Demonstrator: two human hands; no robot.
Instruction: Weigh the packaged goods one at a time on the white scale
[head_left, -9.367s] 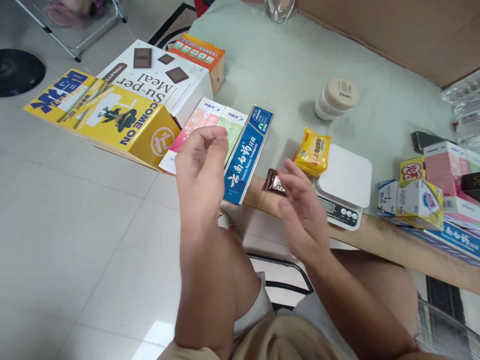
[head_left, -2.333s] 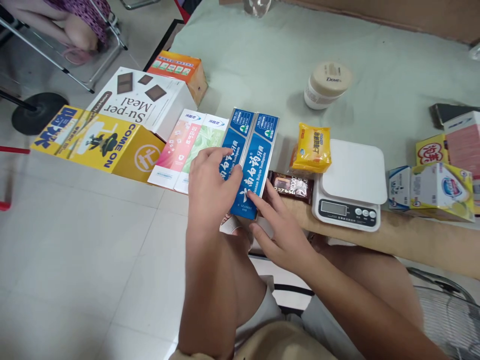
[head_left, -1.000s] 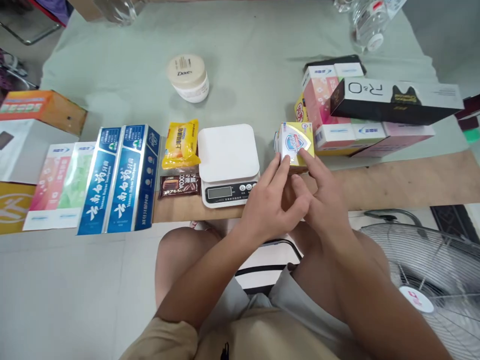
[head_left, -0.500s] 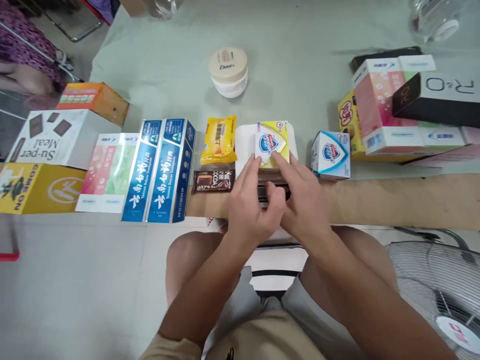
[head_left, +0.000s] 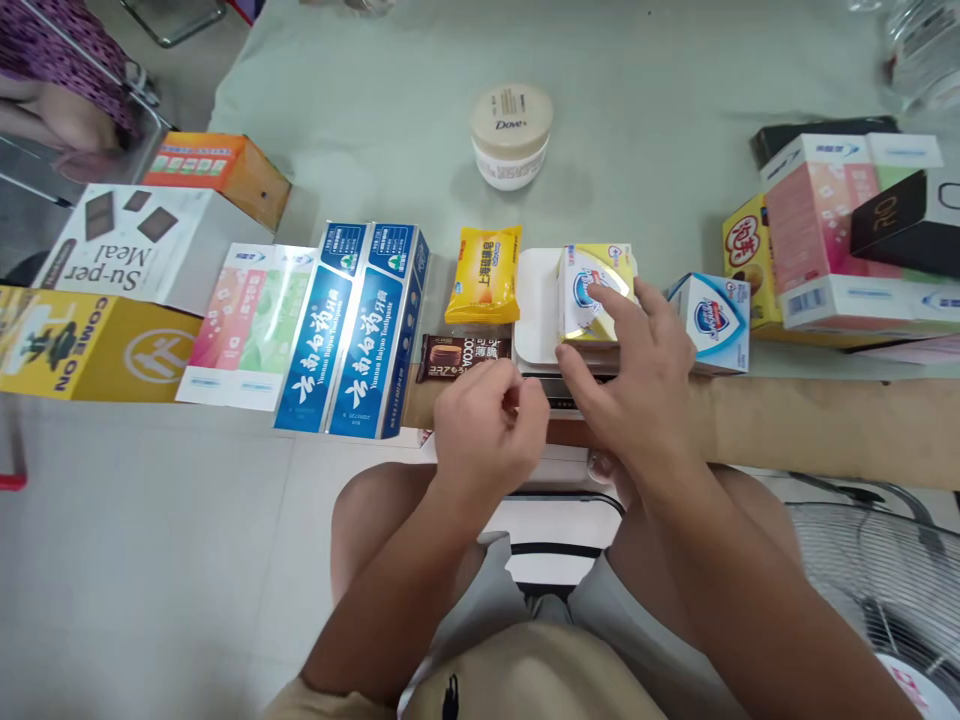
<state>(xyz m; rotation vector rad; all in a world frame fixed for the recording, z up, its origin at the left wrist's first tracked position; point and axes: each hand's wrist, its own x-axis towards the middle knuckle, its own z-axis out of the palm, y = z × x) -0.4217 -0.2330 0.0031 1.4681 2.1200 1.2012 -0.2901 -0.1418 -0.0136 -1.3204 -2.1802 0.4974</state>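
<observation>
A yellow-and-white soap box (head_left: 594,290) lies on the right part of a white flat device (head_left: 536,300), which has a dark strip along its front edge and resembles a kitchen scale. My right hand (head_left: 645,375) is over the soap box with fingers spread, the index fingertip at its top and the thumb near its front left corner. Curled closed, my left hand (head_left: 491,425) hovers at the table edge, in front of a brown cocoa snack bar (head_left: 459,355); nothing shows inside it. Behind the bar lies a yellow soap packet (head_left: 484,275). A blue-and-white soap box (head_left: 711,322) stands right of my right hand.
Two blue toothpaste boxes (head_left: 352,330), a pink-green carton (head_left: 244,325) and several other boxes line the left side. A Dove jar (head_left: 511,135) stands farther back. Stacked cartons (head_left: 832,230) are at right. A fan (head_left: 885,560) sits below the table; a person's leg (head_left: 75,115) shows upper left.
My left hand has drawn back from the yellow-and-white soap box and curled closed. My right hand stays at the box with its fingers more spread. The view has shifted left.
</observation>
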